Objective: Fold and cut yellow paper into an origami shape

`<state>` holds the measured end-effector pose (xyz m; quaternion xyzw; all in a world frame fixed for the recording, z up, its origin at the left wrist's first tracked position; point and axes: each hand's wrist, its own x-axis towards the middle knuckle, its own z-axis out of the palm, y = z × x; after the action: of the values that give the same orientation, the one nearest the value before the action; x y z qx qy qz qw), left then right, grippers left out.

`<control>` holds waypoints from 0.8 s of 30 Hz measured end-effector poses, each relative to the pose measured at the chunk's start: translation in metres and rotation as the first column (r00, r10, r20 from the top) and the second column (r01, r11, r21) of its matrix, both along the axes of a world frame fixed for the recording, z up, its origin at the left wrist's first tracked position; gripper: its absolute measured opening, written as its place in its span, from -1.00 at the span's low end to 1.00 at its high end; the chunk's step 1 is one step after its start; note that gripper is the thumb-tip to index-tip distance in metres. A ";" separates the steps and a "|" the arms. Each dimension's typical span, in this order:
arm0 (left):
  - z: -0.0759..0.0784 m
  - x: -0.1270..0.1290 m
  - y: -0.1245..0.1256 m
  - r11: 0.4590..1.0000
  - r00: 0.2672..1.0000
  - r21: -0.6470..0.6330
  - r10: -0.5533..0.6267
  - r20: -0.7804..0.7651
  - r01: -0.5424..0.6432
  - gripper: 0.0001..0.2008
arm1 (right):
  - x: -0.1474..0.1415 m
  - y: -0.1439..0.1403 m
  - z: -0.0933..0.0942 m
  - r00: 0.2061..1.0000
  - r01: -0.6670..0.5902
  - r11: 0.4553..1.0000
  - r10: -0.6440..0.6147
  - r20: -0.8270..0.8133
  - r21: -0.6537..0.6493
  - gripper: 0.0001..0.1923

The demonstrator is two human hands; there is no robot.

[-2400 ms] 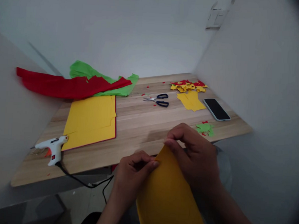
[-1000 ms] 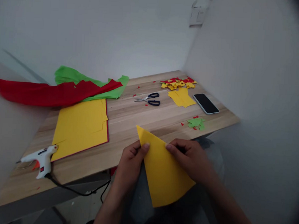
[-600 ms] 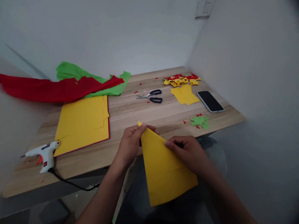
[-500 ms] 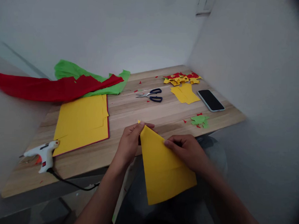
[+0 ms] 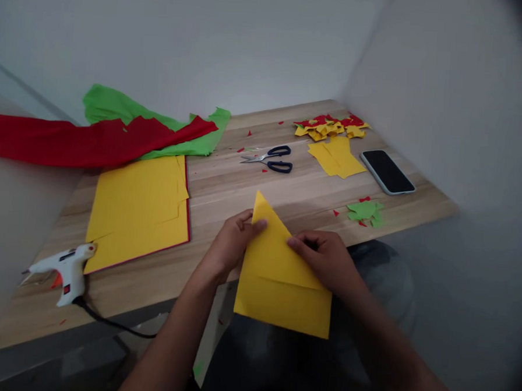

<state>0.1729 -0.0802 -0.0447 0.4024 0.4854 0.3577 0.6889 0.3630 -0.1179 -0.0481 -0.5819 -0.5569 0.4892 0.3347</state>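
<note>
Between my hands is a sheet of yellow paper (image 5: 282,284), folded over slantwise so its top comes to a point. My left hand (image 5: 234,241) pinches its left edge near that point, thumb on the front and fingers behind. On the slanted right edge, my right hand (image 5: 325,257) grips the paper between thumb and fingers. A crosswise edge of the folded flap shows on the lower part. The sheet hangs over my lap at the front edge of the wooden table (image 5: 217,199).
Beyond my hands lie scissors (image 5: 271,158), yellow cut pieces (image 5: 337,156), a heap of red and yellow scraps (image 5: 328,128), green scraps (image 5: 365,211) and a phone (image 5: 389,172). At left are stacked yellow sheets (image 5: 133,200), red crepe paper (image 5: 71,145), green crepe paper (image 5: 112,106) and a corded glue gun (image 5: 71,273).
The yellow paper has turned so its point stands upright and its lower edge is nearly level. My left thumb now lies on its front. The view has shifted slightly.
</note>
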 end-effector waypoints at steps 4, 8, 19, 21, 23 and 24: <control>-0.010 -0.011 -0.008 0.997 0.997 -0.038 -0.070 0.022 0.071 -0.57 | -0.005 0.016 -0.011 0.996 0.083 0.997 -0.083 -0.026 -0.004 -0.68; -0.018 -0.024 -0.006 0.999 0.997 -0.015 0.050 -0.059 -0.051 -0.51 | -0.015 0.029 -0.022 0.993 -0.035 0.999 0.030 0.116 0.037 -0.63; -0.040 -0.018 0.006 0.513 0.408 0.479 0.252 -0.877 0.713 -0.57 | -0.036 0.057 -0.027 0.713 -0.221 0.974 0.131 0.688 0.043 -0.70; -0.049 -0.015 0.008 0.492 0.312 0.367 0.193 -0.930 0.789 -0.47 | -0.038 0.055 -0.025 0.636 -0.249 0.968 0.147 0.757 0.021 -0.70; -0.055 -0.015 0.010 0.526 0.220 0.293 0.198 -0.955 0.798 -0.42 | -0.037 0.049 -0.024 0.586 -0.259 0.966 0.162 0.794 -0.006 -0.67; -0.056 -0.017 0.011 0.548 0.189 0.272 0.205 -0.960 0.791 -0.42 | -0.035 0.044 -0.024 0.569 -0.257 0.966 0.166 0.805 -0.018 -0.65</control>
<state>0.1559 -0.0691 -0.1005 0.8715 0.4838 0.0393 0.0697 0.3284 -0.0741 -0.0722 -0.6504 -0.7369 0.1836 0.0173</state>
